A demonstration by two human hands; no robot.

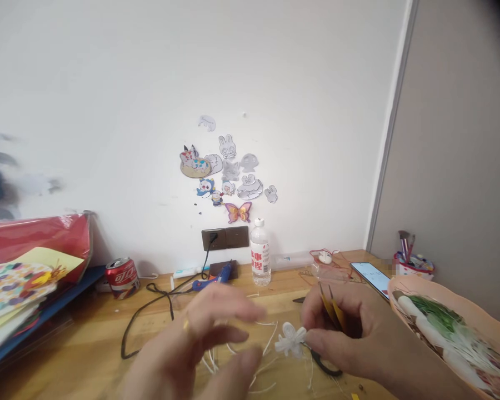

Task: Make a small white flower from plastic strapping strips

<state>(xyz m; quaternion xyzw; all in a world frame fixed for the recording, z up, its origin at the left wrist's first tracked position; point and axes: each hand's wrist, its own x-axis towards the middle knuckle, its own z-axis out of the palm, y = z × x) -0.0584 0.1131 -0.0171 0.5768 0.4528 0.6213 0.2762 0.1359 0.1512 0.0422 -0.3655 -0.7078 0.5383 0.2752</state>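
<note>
My right hand pinches a small white looped craft piece between thumb and index finger, over the wooden table. Yellow tweezers are also held in that hand, their tips pointing up and away. To the left, my left hand hovers with its fingers apart and nothing between them, slightly blurred. Black-handled scissors lie below my right hand, partly hidden by it. Loose white strands are scattered on the table between the hands.
A plastic bottle, a red can and a blue glue gun with a black cord stand or lie behind. On the right are a phone, a brush holder and a pink tray. Papers are stacked left.
</note>
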